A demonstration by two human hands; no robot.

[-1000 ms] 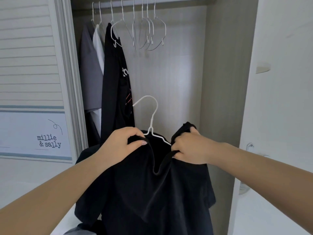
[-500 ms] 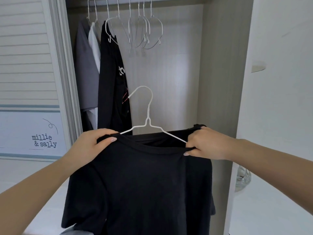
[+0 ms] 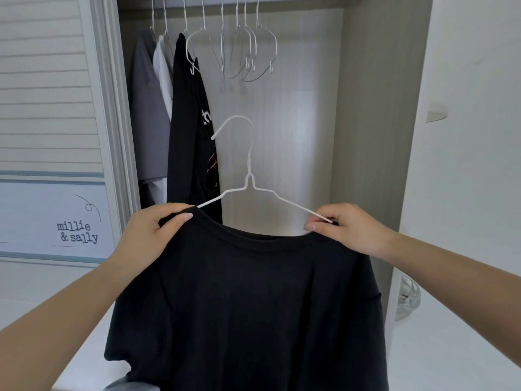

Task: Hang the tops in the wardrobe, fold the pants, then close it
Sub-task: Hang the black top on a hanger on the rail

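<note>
I hold a black T-shirt (image 3: 248, 306) spread out in front of the open wardrobe. A white wire hanger (image 3: 249, 179) sits inside its neckline, with the hook standing up above the collar. My left hand (image 3: 152, 235) grips the shirt's left shoulder. My right hand (image 3: 349, 230) pinches the right shoulder together with the hanger's arm. Both hands are at about the same height, well below the wardrobe rail (image 3: 282, 0).
On the rail hang a grey top (image 3: 146, 122), a white top (image 3: 163, 74) and a black printed top (image 3: 186, 131) at the left, with several bare wire hangers (image 3: 248, 52) to their right. The wardrobe door (image 3: 465, 136) stands open at the right. A louvred panel (image 3: 48, 94) is at the left.
The bunched shirt has been pulled flat over the hanger. My hands have moved apart from the collar out to the two shoulders, and the hanger's hook has risen.
</note>
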